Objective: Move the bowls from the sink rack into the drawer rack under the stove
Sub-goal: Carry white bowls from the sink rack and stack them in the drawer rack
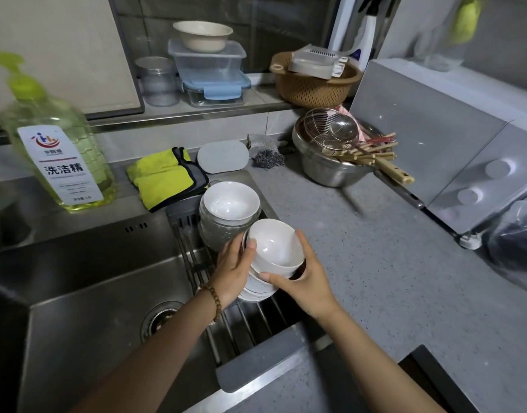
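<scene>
So you're at the pick-up, the first half of the move. Your left hand (235, 263) and right hand (307, 278) clasp a stack (275, 251) of white bowls from either side, fingers (252, 244) curled round the rims and walls, thumbs laid across the near side. The stack sits over the rack (247, 320) that spans the right end of the sink (92, 293), and it is tilted. I cannot tell whether its lowest bowl is clear of the bars, because your hands hide the underside. Just behind it a second pile (231, 204) stands on the rack — one white bowl nested on what look like glass ones.

The drawer rack is not in view, so the carry and the placing are both ahead, and the second pile makes at least one more trip likely.

As I judge it, the next move calls for this: level the stack before you travel, because nested bowls held tilted can slide on each other. Get some fingers under the bottom bowl, not only against the sides. Lift straight up so you clear the second pile. The drawer may need opening — with both hands full, you'd have to park the stack on the table (375, 278) or shift it to one hand first.
</scene>
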The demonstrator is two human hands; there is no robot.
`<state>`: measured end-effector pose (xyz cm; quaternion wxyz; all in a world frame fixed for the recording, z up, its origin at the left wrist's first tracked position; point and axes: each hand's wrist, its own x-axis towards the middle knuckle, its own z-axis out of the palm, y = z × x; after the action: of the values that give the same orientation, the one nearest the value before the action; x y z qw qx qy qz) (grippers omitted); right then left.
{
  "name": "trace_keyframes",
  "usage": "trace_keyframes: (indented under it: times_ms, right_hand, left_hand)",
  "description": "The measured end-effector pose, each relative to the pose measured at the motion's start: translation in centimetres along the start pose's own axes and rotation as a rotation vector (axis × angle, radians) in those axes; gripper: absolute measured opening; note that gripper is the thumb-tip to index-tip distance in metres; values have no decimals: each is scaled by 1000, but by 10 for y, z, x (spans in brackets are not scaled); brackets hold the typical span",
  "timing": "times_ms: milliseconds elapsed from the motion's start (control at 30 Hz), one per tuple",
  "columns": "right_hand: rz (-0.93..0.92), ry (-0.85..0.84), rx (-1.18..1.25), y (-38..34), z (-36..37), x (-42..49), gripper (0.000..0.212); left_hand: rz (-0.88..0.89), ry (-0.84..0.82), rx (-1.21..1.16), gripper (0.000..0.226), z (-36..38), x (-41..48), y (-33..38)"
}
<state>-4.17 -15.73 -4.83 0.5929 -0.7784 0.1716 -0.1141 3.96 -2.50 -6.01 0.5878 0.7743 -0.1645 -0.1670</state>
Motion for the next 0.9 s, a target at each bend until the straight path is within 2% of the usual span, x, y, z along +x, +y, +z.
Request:
trace_keyframes:
  times_ms: [233, 500, 600, 633, 700, 767, 900]
  right_hand:
    - [-14, 9, 59, -7, -2, 3, 69]
    - [-31, 49, 160, -64, -27, -13, 97]
    - [-93, 88, 122, -87, -53, -35, 93]
    - [-116, 107, 110, -94, -64, -44, 89]
    - [-146, 148, 79, -103, -88, -65, 85]
    - [-142, 205, 36, -108, -117, -88, 97]
    - [-129, 307, -49, -115, -181, -142, 104]
  left_hand:
    - [37, 4, -25, 67, -2, 0, 8]
    - [186, -11, -145, 51, -4, -7, 61]
    - [148, -112, -328, 28, 8, -26, 102]
    - [118, -151, -398, 29, 15, -33, 113]
    - [59, -234, -513, 46, 34, -49, 131]
    - [4, -331, -580, 66, 59, -65, 146]
    - [-18, -455, -579, 60, 118, -104, 183]
